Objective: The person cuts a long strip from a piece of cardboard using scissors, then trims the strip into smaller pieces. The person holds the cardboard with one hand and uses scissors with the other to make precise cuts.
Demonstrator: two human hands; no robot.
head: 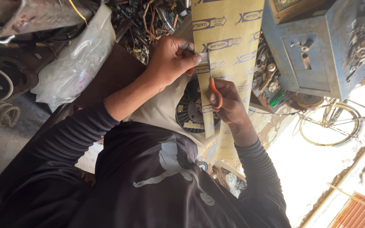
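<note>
Mid-cut, it seems: the right hand [229, 105], fingers closed through the handles of one pair of orange scissors [214, 90], works up one tan printed sheet [227, 38]. The left hand [172, 59] pinches the sheet's edge taut above one round black disc [189, 110]. The next snip needs that tension.

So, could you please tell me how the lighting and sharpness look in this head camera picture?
In the head view, daylight blows out the ground at lower right, near the bicycle wheel, to plain white. The left hand, the right hand, the orange-handled scissors and the tan sheet are evenly lit and sharp. The dark shirt loses detail in shade, and the whole picture appears upside down.
</note>
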